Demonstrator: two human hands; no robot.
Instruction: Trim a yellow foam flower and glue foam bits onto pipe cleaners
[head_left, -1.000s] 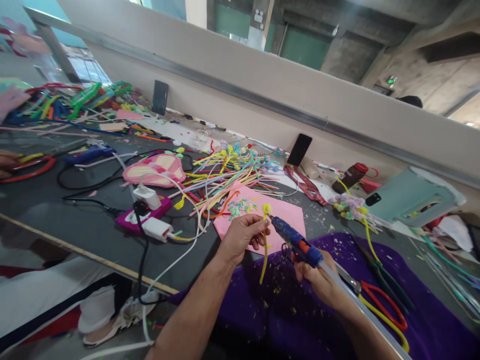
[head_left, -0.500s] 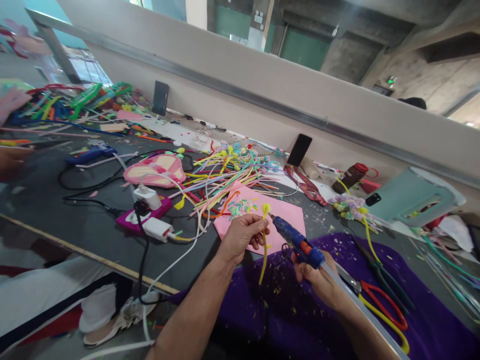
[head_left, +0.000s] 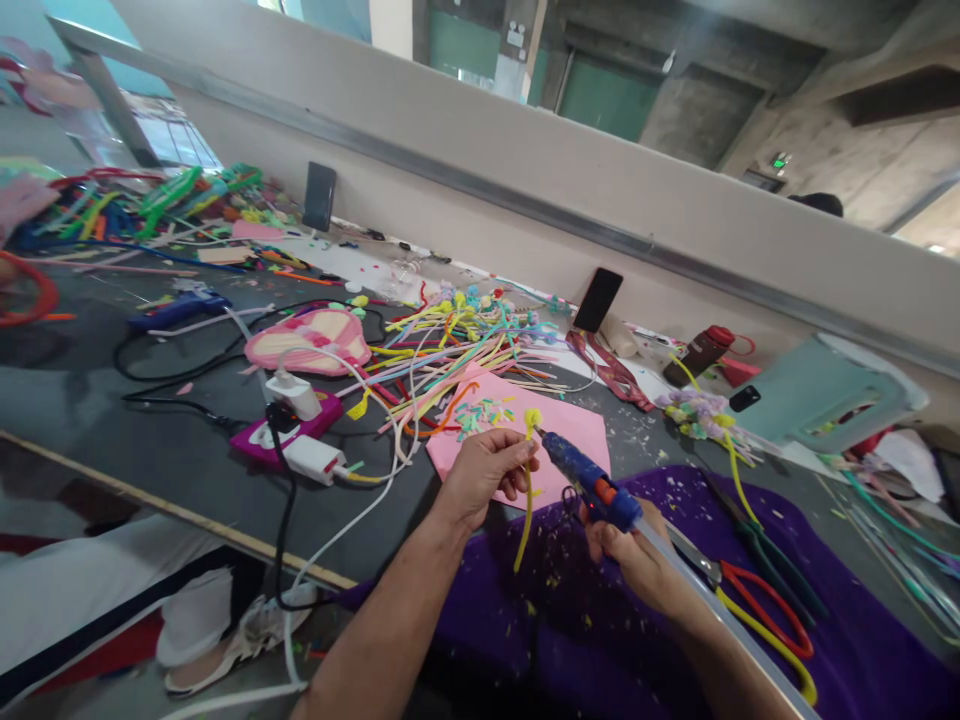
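Note:
My left hand [head_left: 482,472] is closed in a pinch on a yellow pipe cleaner [head_left: 527,490] with a small curled head at its top; the stem hangs down below my fingers. My right hand [head_left: 634,555] grips a blue hot glue gun [head_left: 587,477] with an orange trigger, and its nozzle points at the pipe cleaner just under the curled head. Both hands hover over a pink felt sheet [head_left: 570,430] and a purple cloth [head_left: 750,600] strewn with small clippings.
A heap of coloured pipe cleaners [head_left: 450,350] lies beyond the pink sheet. A magenta power strip [head_left: 281,430] with white plugs and cables sits to the left. Scissors with red and yellow handles [head_left: 757,600] lie at the right. Two phones [head_left: 598,298] lean on the wall.
My hands and the glue gun have stayed almost still. At the far left, another person's hand has left the view and a red loop has shifted upward.

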